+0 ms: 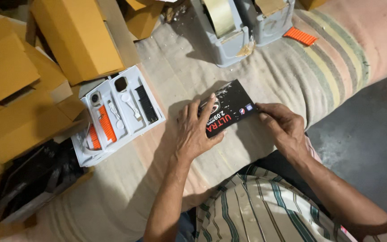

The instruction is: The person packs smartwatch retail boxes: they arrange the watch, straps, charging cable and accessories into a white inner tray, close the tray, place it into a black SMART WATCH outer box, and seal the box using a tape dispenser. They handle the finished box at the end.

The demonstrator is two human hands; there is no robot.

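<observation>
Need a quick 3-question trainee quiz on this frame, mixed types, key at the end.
1. True or false: both hands touch the black box.
2. What lies in the white tray beside the left hand? A) scissors B) watch parts and orange and black straps C) coins
3. Fill in: the small orange strap lies near the grey tape ____.

Key: 1 true, the right hand grips its right edge while the left presses on top. 2 B. 3 dispenser.

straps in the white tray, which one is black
The black strap on the tray's right side; the orange strap lies left, nearer the cardboard boxes.
</observation>
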